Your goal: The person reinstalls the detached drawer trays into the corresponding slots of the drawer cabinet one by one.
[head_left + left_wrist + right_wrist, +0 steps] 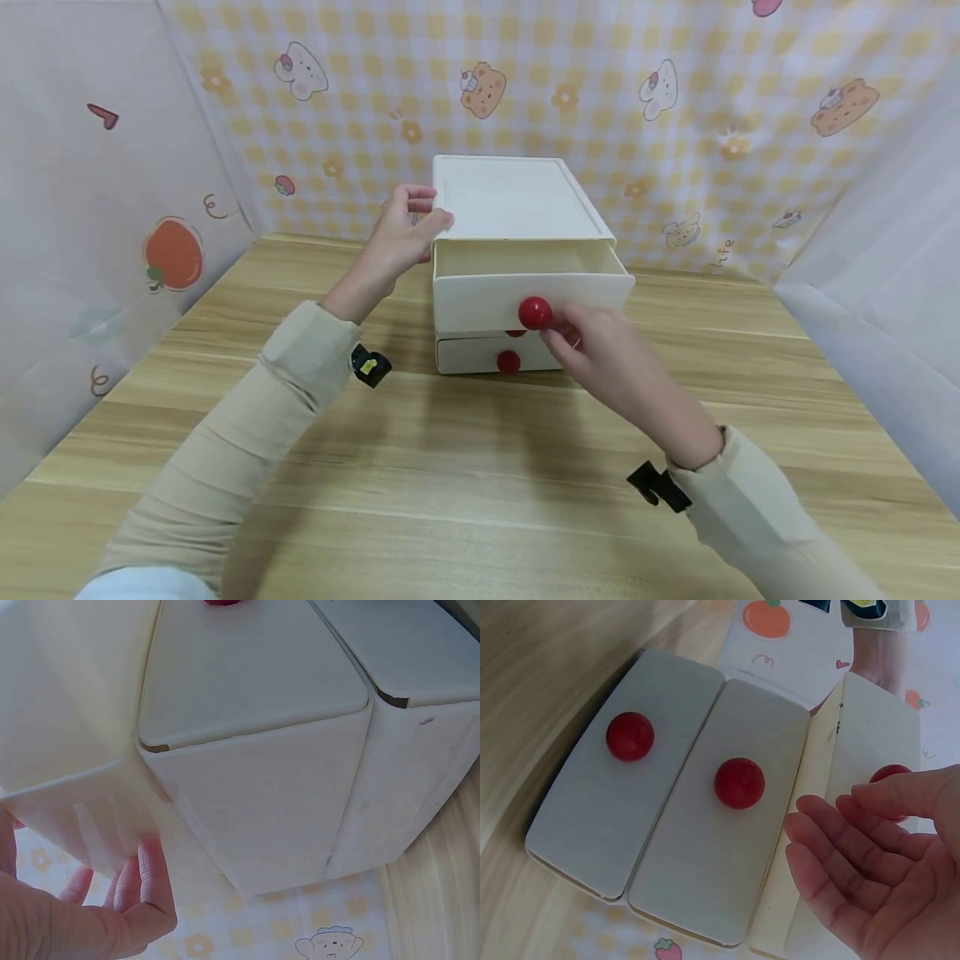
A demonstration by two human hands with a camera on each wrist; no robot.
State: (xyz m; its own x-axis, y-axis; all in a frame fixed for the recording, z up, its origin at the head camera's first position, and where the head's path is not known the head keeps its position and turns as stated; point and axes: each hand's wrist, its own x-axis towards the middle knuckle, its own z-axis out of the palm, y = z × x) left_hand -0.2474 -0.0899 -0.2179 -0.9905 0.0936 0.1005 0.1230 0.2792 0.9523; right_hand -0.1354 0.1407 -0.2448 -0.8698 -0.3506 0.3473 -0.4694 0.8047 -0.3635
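A white three-drawer cabinet (517,196) stands upright with a red ball knob on each drawer. Its top drawer (480,304) is pulled partway out; the bare inside shows. My right hand (611,354) has thumb and forefinger at the right side of the top red knob (535,313), pinching it. In the right wrist view the thumb overlaps that knob (889,773). Bent fingertips of my left hand (112,915) touch the cabinet's side wall (82,825). From above, the left thumb lies over the cabinet's upper left edge.
The middle drawer (705,825) and bottom drawer (615,802) are closed. A wood-grain table (420,508) lies under the cabinet. Behind hangs a yellow checked cloth (525,50) with cartoon animals; white printed sheets (82,250) line both sides.
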